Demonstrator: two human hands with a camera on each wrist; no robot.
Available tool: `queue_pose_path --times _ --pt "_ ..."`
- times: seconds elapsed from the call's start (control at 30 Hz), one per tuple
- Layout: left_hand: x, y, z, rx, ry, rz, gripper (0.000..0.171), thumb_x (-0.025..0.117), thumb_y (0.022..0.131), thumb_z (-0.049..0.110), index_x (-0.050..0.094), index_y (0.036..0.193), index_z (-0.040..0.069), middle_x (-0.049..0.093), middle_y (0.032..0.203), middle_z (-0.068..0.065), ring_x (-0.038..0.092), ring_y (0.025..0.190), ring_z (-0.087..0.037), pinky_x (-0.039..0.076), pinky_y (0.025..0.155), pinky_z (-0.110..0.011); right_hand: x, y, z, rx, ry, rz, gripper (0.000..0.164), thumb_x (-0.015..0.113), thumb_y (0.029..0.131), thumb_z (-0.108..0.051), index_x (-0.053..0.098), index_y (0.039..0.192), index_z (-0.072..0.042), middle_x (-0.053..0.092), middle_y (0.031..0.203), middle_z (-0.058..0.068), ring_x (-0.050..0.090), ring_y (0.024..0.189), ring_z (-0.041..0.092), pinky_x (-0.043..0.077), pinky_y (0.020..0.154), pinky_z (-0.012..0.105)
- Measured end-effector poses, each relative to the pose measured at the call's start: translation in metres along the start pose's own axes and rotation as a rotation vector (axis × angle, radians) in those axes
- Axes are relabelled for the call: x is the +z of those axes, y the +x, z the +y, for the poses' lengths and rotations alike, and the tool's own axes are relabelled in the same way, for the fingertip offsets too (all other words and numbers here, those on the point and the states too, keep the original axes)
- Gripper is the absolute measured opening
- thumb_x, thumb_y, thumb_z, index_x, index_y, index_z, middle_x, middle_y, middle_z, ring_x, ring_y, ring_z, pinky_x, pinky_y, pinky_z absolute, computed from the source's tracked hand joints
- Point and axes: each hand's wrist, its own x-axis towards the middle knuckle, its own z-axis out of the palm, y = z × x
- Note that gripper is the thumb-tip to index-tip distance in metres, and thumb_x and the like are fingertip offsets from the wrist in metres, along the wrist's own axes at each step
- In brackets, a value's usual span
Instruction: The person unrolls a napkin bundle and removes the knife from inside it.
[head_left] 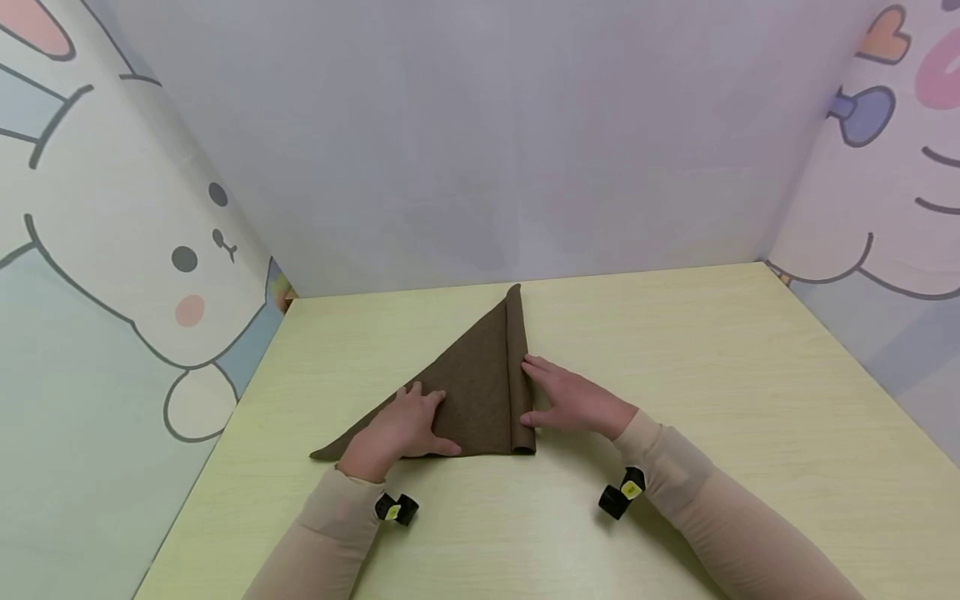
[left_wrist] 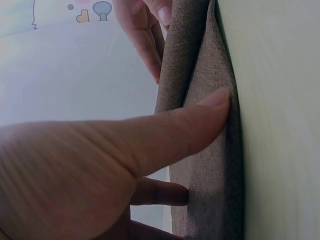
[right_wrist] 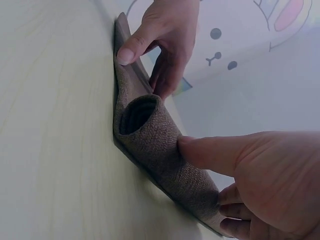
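Observation:
A brown cloth (head_left: 472, 383), folded into a triangle, lies on the table with its right side rolled into a narrow tube (right_wrist: 165, 145). The roll's near end shows a hollow spiral in the right wrist view. My left hand (head_left: 401, 429) rests on the flat part, fingers spread, with the thumb (left_wrist: 215, 100) pressing close to the near edge. Against the right side of the roll, my right hand (head_left: 573, 400) touches it with thumb and fingertips extended. The left fingertips are partly hidden behind the thumb in the left wrist view.
The pale wooden table (head_left: 712, 375) extends on both sides of the cloth. A plain light wall (head_left: 510, 150) stands along its back edge, and printed panels with cartoon animals (head_left: 150, 250) border the left and right.

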Motion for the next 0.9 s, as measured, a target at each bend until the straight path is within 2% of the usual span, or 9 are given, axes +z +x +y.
queue_pose_path --times 0.17,0.33,0.43,0.63,0.73,0.9 --pt "0.002 0.001 0.000 -0.014 0.026 0.010 0.088 0.072 0.078 0.058 0.043 0.145 0.009 0.027 0.151 -0.026 0.026 0.137 -0.046 0.039 0.096 -0.061 0.001 -0.001 -0.003 -0.025 -0.001 0.019 0.086 0.069 0.089 -0.040 0.026 0.151 0.001 0.019 0.158 0.015 0.021 0.143 0.031 0.028 0.111 0.044" --pt "0.005 0.004 0.004 -0.005 0.065 0.074 0.086 0.061 0.085 0.063 0.043 0.144 0.003 0.027 0.153 -0.022 0.026 0.139 -0.042 0.035 0.098 -0.064 0.003 0.001 -0.012 -0.071 -0.028 0.070 0.083 0.068 0.089 -0.040 0.029 0.149 0.003 0.022 0.156 0.017 0.022 0.143 0.032 0.028 0.111 0.044" --pt "0.006 0.008 0.006 -0.007 0.069 0.096 0.089 0.058 0.086 0.064 0.039 0.146 0.002 0.024 0.154 -0.022 0.024 0.140 -0.041 0.032 0.101 -0.063 0.006 0.007 -0.017 -0.085 -0.081 0.096 0.081 0.065 0.091 -0.042 0.030 0.149 0.002 0.022 0.156 0.017 0.021 0.143 0.032 0.028 0.110 0.050" --pt "0.012 0.015 0.005 -0.034 0.086 0.041 0.099 0.057 0.084 0.068 0.028 0.151 0.001 0.016 0.156 -0.023 0.015 0.142 -0.044 0.032 0.101 -0.064 0.015 0.020 -0.025 -0.036 -0.178 0.078 0.086 0.061 0.090 -0.052 0.027 0.151 -0.003 0.016 0.159 0.012 0.009 0.146 0.029 0.022 0.108 0.061" --pt "0.014 0.015 0.004 -0.041 0.078 0.012 0.103 0.059 0.082 0.068 0.026 0.151 0.001 0.014 0.156 -0.025 0.012 0.142 -0.045 0.033 0.099 -0.065 0.018 0.022 -0.025 -0.016 -0.194 0.074 0.088 0.062 0.089 -0.054 0.027 0.151 -0.002 0.015 0.159 0.015 0.008 0.146 0.031 0.022 0.107 0.063" --pt "0.015 0.015 0.004 -0.039 0.068 0.012 0.103 0.063 0.080 0.067 0.027 0.151 0.000 0.015 0.156 -0.026 0.012 0.142 -0.046 0.036 0.095 -0.067 0.020 0.023 -0.020 0.015 -0.181 0.059 0.089 0.060 0.088 -0.057 0.027 0.151 -0.003 0.013 0.160 0.013 0.008 0.147 0.029 0.023 0.108 0.061"
